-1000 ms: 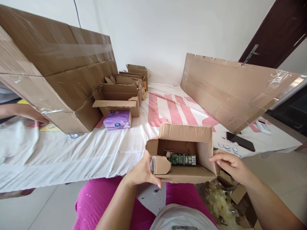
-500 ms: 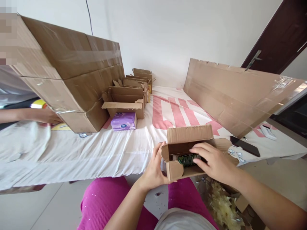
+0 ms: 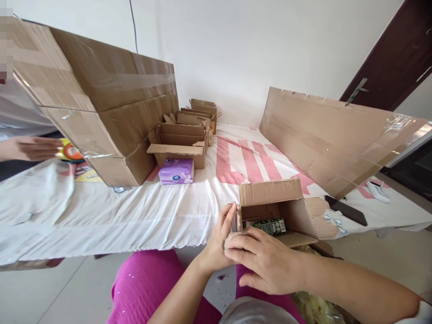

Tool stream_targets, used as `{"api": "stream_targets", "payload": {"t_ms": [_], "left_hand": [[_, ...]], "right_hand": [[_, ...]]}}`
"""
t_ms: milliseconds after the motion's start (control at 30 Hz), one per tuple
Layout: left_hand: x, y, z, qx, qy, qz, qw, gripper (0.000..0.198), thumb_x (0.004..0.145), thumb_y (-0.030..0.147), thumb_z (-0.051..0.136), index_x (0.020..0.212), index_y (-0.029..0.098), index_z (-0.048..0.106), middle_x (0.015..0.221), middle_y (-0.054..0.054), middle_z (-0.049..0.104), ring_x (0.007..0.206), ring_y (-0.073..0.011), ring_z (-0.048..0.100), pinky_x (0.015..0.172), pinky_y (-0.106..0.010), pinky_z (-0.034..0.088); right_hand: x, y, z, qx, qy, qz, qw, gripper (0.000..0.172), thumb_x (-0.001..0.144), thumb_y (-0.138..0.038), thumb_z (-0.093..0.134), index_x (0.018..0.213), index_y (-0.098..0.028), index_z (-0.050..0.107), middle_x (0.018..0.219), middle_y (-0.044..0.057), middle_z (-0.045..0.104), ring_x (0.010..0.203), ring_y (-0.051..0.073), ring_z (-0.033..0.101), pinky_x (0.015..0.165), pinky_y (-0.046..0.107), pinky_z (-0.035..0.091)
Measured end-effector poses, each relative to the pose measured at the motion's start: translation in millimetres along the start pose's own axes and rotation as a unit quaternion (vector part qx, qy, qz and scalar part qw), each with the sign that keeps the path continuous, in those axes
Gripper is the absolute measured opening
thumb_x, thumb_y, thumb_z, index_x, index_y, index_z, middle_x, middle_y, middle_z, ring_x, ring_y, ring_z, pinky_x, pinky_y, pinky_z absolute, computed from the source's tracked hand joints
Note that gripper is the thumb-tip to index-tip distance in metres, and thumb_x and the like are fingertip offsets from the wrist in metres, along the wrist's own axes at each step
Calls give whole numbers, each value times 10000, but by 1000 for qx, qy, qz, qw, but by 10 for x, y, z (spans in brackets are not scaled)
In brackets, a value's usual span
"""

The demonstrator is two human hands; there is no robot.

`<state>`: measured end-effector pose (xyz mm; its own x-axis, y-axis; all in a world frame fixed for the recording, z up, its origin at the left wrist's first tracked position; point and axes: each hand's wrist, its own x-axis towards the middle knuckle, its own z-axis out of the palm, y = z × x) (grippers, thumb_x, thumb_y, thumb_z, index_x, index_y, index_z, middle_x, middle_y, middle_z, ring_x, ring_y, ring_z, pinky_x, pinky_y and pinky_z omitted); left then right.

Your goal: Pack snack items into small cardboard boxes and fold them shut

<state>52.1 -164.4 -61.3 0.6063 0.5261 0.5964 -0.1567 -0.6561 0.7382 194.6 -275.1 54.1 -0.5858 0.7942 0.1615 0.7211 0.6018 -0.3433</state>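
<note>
A small open cardboard box (image 3: 270, 192) stands tilted at the table's front edge with its flaps spread. Inside it lies a dark green printed carton (image 3: 270, 226) with a white barcode label on one end. My left hand (image 3: 218, 245) is closed on the left side of the box, fingers upright along its wall. Over the near left corner lies my right hand (image 3: 266, 258), its fingers bent round the flap there and its thumb lower down. That corner is partly covered by my fingers.
A purple tissue pack (image 3: 177, 172) stands before a row of open boxes (image 3: 177, 150). Tall taped cartons (image 3: 118, 112) rise at left, a cardboard panel (image 3: 320, 135) at right. A phone (image 3: 346, 210) lies right. Another person's hand (image 3: 33, 148) is near a tape roll (image 3: 71, 150).
My right hand has come out of the box and moved left onto its near left flap. The green carton stays inside. The other person's hand at left has risen slightly.
</note>
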Motion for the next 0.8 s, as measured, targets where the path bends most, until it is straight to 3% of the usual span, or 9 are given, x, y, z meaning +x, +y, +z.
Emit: {"api": "stream_targets", "payload": {"t_ms": [67,133,200,267,333,433,500,633,800], "left_hand": [[11,0,-13,28,-21,31,999,1144,661,506,803,1536,322,90,1545,-159,188,1436,-429,202,1131,-613,291],[40,25,-31,36,-32,32,998,1261,600,554,829,1541,308,27,1534,-178,183,1427,-442,206,1122,-617,300],[76,62,-44,42,-36,23,998,1324,560,585,838,1541,284,2,1509,-195,205,1411,-445,236,1116,-619,306],[106,92,-49,49,-28,26,998,1307,574,594,827,1539,275,4,1487,-199,227,1405,-436,251,1122,-619,295],[122,109,-45,52,-21,33,998,1280,590,604,813,1537,273,18,1480,-199,229,1405,-427,257,1124,-612,294],[118,120,-32,60,-29,42,997,1262,592,591,818,1533,274,39,1479,-200,228,1401,-428,267,1119,-602,313],[106,126,-22,68,-38,44,996,1260,587,570,829,1532,280,47,1480,-199,228,1395,-436,277,1115,-598,323],[77,132,2,73,-35,50,995,1258,589,554,833,1530,286,43,1473,-200,226,1392,-443,276,1110,-603,326],[45,123,35,83,-28,56,995,1298,577,567,835,1531,290,0,1485,-211,204,1409,-447,246,1113,-617,301]], "right_hand": [[-34,46,-54,38,7,-25,999,443,854,-376,661,1225,-143,596,1278,130,598,1092,245,550,1002,420,428],[-85,131,-178,101,56,-26,993,273,896,-350,607,1090,-164,651,1167,114,650,1022,199,599,937,356,474],[-137,263,-291,126,123,31,984,179,934,-300,540,952,-174,665,1006,96,676,925,171,626,848,316,504],[-182,422,-331,87,140,120,979,172,933,-274,526,895,-174,660,921,88,673,885,181,629,820,331,508],[-220,567,-288,10,82,213,973,168,872,-284,613,975,-164,670,1003,116,685,984,241,622,895,407,488],[-265,687,-159,-40,-63,320,944,492,781,-336,709,1227,-147,619,1237,177,636,1168,344,564,991,505,433],[-287,697,-101,-27,-120,351,928,597,807,-390,672,1336,-141,549,1326,197,585,1210,364,543,1004,518,422],[-309,663,-93,-36,-128,343,930,621,831,-451,626,1369,-161,521,1352,193,569,1244,387,506,1019,565,376],[-312,695,-73,-115,-100,329,932,561,763,-496,694,1211,-164,634,1267,191,596,1209,396,497,1007,568,355]]}}
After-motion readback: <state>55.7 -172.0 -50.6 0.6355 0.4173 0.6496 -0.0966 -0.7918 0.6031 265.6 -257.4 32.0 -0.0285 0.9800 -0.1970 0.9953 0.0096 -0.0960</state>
